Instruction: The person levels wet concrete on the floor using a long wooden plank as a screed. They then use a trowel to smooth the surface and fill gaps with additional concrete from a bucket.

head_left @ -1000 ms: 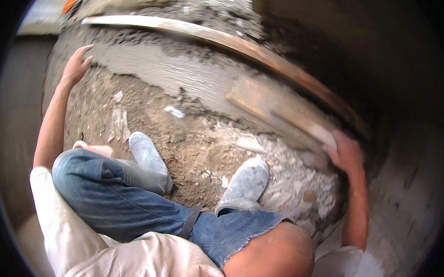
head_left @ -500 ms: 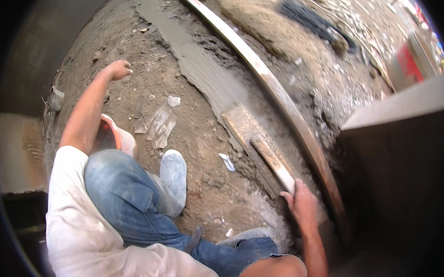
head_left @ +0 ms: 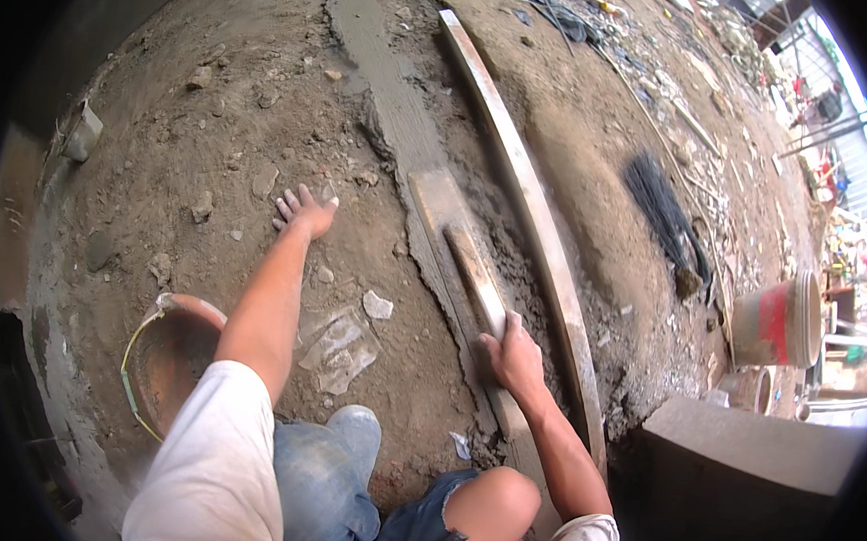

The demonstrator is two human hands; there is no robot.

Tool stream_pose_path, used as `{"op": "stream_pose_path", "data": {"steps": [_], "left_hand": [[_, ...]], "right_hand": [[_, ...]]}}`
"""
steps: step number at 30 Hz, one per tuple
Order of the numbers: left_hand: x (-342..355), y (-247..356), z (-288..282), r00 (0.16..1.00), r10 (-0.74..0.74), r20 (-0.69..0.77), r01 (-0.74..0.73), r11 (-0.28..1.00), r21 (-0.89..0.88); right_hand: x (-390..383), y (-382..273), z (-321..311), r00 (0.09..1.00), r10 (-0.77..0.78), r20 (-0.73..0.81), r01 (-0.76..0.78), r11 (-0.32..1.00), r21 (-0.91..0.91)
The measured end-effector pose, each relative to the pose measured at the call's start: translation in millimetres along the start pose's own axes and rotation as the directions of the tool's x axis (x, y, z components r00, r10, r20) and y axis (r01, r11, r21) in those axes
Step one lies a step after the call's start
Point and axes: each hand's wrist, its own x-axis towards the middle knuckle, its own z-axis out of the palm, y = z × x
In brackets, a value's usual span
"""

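The right hand [head_left: 517, 356] is closed around the handle end of a long float [head_left: 476, 272], which lies flat on a strip of wet grey mortar [head_left: 395, 90]; its board is worn and grey-brown, its raised grip paler near the fist. A straight-edged bar [head_left: 532, 188] flanks the strip on the right. The left hand [head_left: 303, 215] has fingers spread over the dirt, contact unclear. A bucket [head_left: 196, 306] sits partly behind that forearm, near crumpled clear plastic [head_left: 341, 352]. Farther right are a black bundle [head_left: 661, 205] and a red-patched pail [head_left: 772, 324].
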Motion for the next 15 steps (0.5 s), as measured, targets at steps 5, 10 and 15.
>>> {"op": "stream_pose_path", "data": {"steps": [5,10,15], "left_hand": [[-17,11,-16,0.994,-0.01,0.107,0.012,1.0,-0.017],[-21,10,-29,0.97,0.038,0.239,-0.04,0.999,0.003],[-18,6,-36,0.942,0.03,0.335,-0.033,0.999,0.005]], "right_hand": [[126,-74,5,0.999,-0.051,-0.014,0.05,0.999,-0.007],[229,-134,9,0.992,-0.116,-0.058,0.116,0.993,-0.011],[341,-203,17,0.997,-0.071,-0.002,0.071,0.996,-0.048]]}}
